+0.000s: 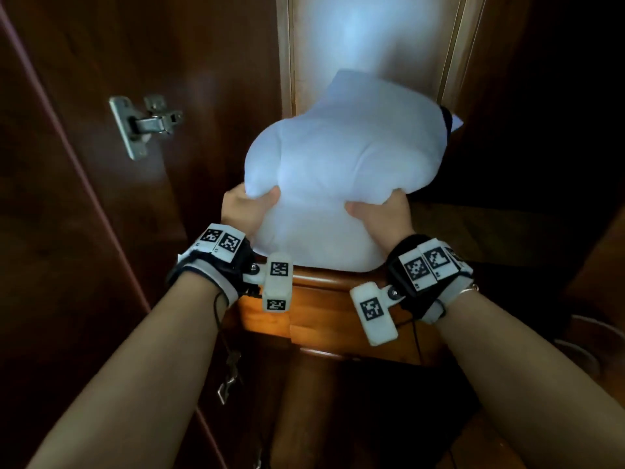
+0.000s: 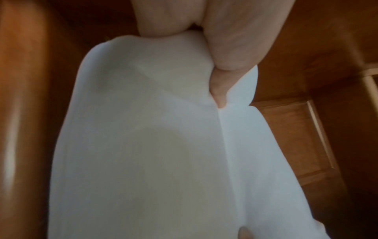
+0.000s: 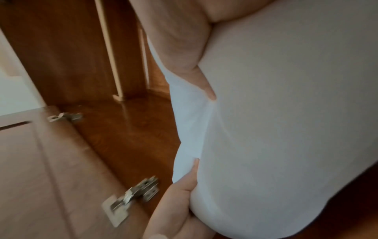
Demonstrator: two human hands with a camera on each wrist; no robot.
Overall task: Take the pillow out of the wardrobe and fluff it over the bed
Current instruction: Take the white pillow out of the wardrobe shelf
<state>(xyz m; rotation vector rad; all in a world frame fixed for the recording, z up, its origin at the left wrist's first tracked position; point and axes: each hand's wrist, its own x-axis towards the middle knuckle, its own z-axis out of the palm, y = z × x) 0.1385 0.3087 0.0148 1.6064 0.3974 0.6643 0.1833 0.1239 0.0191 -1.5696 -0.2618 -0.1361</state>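
Note:
A plump white pillow (image 1: 341, 164) stands on end in the open wooden wardrobe (image 1: 331, 296), its lower edge by the shelf front. My left hand (image 1: 250, 204) grips the pillow's lower left side, thumb pressed into the fabric. My right hand (image 1: 378, 211) grips its lower right side the same way. In the left wrist view the pillow (image 2: 147, 145) fills the frame, with my left hand (image 2: 218, 67) dug into a fold. In the right wrist view the pillow (image 3: 286, 129) bulges under my right hand (image 3: 190, 53), and a left-hand finger shows at its lower edge.
The open wardrobe door (image 1: 84, 198) hangs at the left with a metal hinge (image 1: 145, 125). A light wooden frame (image 1: 287, 62) rises behind the pillow. A dark item (image 1: 448, 120) pokes out at the pillow's upper right. The right side of the wardrobe is dark.

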